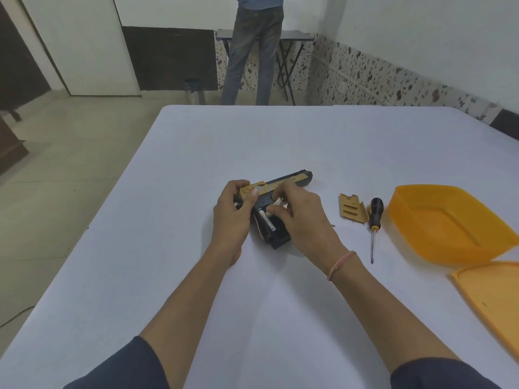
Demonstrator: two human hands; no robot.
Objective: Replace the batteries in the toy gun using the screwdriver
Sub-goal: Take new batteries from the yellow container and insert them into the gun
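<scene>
Fingers (283,189) pinch cylindrical battery (278,203) over plastic toy gun (292,179).

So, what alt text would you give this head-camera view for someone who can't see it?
A person's left hand holds a black-and-gold toy gun on a white table while the right hand pinches a white battery at its open grip compartment. To the right lie the removed cover, a screwdriver, an orange container and its lid.
</scene>
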